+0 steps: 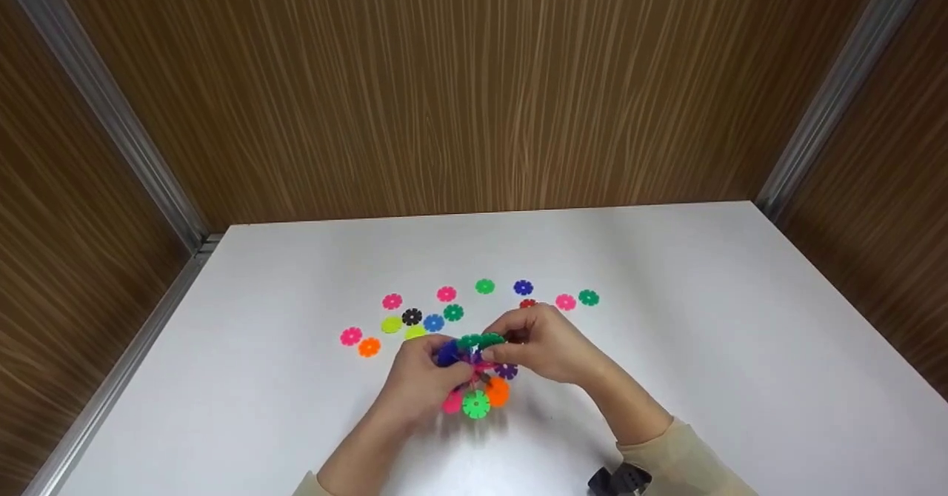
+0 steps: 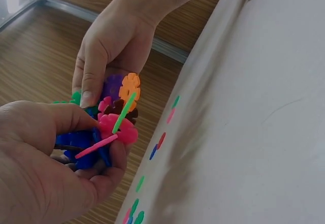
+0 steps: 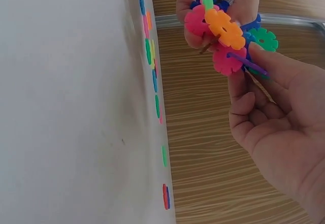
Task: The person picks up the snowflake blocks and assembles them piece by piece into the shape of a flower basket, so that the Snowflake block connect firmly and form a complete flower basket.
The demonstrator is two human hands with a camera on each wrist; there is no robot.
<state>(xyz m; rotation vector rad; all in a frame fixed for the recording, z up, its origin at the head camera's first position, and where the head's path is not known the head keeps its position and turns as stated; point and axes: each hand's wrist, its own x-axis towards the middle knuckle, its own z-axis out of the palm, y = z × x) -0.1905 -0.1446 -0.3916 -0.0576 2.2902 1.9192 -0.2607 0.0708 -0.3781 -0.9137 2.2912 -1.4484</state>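
Observation:
A cluster of interlocked plastic snowflake discs is held above the white table between both hands. Pink, orange, green, blue, purple and dark brown discs make it up. My left hand grips its left side, thumb on top, around blue discs. On the far right side, my right hand pinches a dark green disc between thumb and fingers. In the right wrist view an orange disc and a purple disc stick out of the cluster. The fingers hide part of its middle.
Several loose discs lie beyond the hands on the white table, among them a black one, an orange one and a dark green one. A black object is by the right sleeve. Wood-grain panels enclose the table.

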